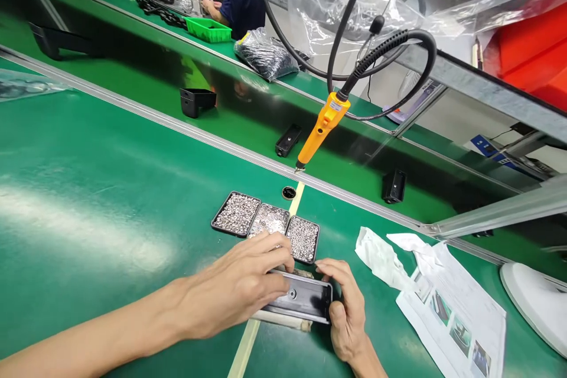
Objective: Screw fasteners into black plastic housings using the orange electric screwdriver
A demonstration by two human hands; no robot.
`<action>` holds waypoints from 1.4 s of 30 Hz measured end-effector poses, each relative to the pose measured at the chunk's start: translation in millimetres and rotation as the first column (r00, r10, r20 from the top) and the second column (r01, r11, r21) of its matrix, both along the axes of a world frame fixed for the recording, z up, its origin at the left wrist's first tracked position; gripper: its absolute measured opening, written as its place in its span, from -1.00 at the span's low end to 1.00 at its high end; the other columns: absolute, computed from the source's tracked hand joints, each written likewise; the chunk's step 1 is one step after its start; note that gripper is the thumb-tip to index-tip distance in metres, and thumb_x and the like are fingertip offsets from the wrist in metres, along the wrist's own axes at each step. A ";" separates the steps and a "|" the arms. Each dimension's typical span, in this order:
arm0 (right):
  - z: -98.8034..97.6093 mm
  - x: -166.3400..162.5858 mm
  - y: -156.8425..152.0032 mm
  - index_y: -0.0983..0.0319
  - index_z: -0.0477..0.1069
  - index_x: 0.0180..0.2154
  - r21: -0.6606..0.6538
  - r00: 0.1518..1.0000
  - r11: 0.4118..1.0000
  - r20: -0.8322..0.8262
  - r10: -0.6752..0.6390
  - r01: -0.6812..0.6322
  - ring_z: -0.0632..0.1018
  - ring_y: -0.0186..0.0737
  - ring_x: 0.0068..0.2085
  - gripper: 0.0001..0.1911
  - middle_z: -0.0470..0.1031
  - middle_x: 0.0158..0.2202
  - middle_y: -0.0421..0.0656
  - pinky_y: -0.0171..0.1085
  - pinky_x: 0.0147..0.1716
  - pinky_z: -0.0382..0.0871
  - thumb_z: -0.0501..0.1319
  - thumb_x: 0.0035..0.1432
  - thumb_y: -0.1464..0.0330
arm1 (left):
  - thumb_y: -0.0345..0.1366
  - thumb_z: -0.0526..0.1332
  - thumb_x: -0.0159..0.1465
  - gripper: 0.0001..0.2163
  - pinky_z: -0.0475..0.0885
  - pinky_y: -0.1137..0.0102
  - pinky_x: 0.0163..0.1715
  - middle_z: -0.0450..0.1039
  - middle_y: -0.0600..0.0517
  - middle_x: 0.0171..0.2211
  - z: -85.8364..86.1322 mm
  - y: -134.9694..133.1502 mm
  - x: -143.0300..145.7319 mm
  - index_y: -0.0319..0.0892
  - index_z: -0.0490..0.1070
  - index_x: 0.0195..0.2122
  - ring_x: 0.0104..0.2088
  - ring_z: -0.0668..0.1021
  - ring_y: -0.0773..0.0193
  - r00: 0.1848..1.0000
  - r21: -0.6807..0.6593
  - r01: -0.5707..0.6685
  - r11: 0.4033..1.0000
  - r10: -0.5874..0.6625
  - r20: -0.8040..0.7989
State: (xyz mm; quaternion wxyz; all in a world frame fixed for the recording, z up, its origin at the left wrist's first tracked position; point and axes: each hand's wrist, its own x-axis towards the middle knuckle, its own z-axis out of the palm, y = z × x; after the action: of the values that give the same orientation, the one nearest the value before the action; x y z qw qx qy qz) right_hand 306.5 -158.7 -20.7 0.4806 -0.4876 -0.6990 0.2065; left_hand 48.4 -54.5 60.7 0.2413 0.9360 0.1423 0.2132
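Observation:
A long black plastic housing point(310, 302), hollow side up, lies over a light-coloured block or fixture point(295, 323) on the green bench. My right hand point(348, 310) grips its right end between thumb and fingers. From the left, my left hand point(248, 280) reaches over the housing's left part, fingers bent together and their tips at its inside. Whatever those fingertips pinch is hidden. A small round metal piece point(292, 293) shows on the housing floor beside them. Just beyond are three small trays of tiny metal parts: a left tray point(235, 213), a middle tray point(269, 218) and a right tray point(303, 238).
An orange electric screwdriver point(323, 127) hangs point-down behind the trays. A small round black piece point(289, 192) lies near yellow tape point(243, 351). Printed sheets point(456, 313) and a white rounded object point(534, 307) are at right. Another person's sleeve point(243, 9) shows behind the partition.

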 end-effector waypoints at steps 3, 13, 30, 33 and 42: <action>0.7 0.2 1.0 0.15 0.36 0.20 0.020 1.000 1.000 0.003 -0.009 0.009 0.48 -0.08 0.05 -0.51 0.46 0.07 0.00 -0.13 -0.07 0.44 -0.05 0.49 0.03 | -0.58 0.18 0.36 -0.79 0.38 0.17 0.16 0.45 -0.04 0.06 3.9 0.0 -4.7 -0.14 0.51 -0.16 0.27 0.35 0.02 0.992 0.050 0.029 0.998 -0.022 -0.124; -2.5 1.3 -0.1 0.14 0.39 0.19 -0.034 0.997 0.999 -0.066 -0.038 0.036 0.48 -0.12 -0.05 -0.56 0.43 0.07 0.00 -0.17 -0.19 0.42 -0.04 0.50 0.10 | 0.10 0.24 0.40 -0.59 0.39 -0.04 0.24 0.33 -0.09 0.33 -10.0 -2.1 -20.4 0.01 0.48 0.14 0.41 0.24 -0.14 0.993 0.233 0.027 0.972 0.002 -0.120; -6.2 7.5 1.8 0.16 0.45 0.13 -0.079 0.988 0.988 -0.068 -0.141 0.136 0.49 -0.20 -0.18 -0.59 0.45 -0.05 -0.04 -0.22 -0.23 0.41 -0.05 0.50 0.18 | -0.31 0.12 0.53 -0.79 0.38 0.22 0.00 0.58 -0.03 -0.11 -25.9 64.3 -39.4 -0.20 0.56 -0.13 -0.05 0.48 0.15 0.876 0.064 -0.460 0.886 0.440 0.197; -12.1 15.4 2.9 0.17 0.47 0.11 -0.042 0.978 0.980 -0.076 -0.196 0.193 0.50 -0.24 -0.23 -0.59 0.48 -0.04 -0.04 -0.25 -0.26 0.43 -0.03 0.50 0.17 | -0.31 0.12 0.52 -0.77 0.35 0.23 -0.07 0.57 -0.02 -0.15 -40.3 82.0 -58.0 -0.18 0.59 -0.15 -0.10 0.44 0.13 0.860 0.088 -0.511 0.855 0.510 0.029; 36.9 23.0 66.8 0.20 0.48 0.07 -0.142 0.900 0.895 -0.045 -0.433 0.424 0.55 -0.20 -0.21 -0.51 0.55 -0.06 -0.03 -0.20 -0.19 0.45 0.03 0.45 0.01 | -0.35 0.29 0.41 -0.93 0.24 0.20 -0.11 0.50 -0.02 -0.18 -61.8 83.6 -52.4 -0.16 0.58 -0.18 -0.14 0.38 0.09 0.862 0.042 -0.493 0.869 0.495 -0.109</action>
State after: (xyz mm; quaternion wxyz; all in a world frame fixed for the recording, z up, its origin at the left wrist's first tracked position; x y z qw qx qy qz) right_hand 329.5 -91.9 16.2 0.5077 -0.6515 -0.5410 0.1585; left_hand -4.0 29.1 -1.1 0.1640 0.8806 0.3897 0.2141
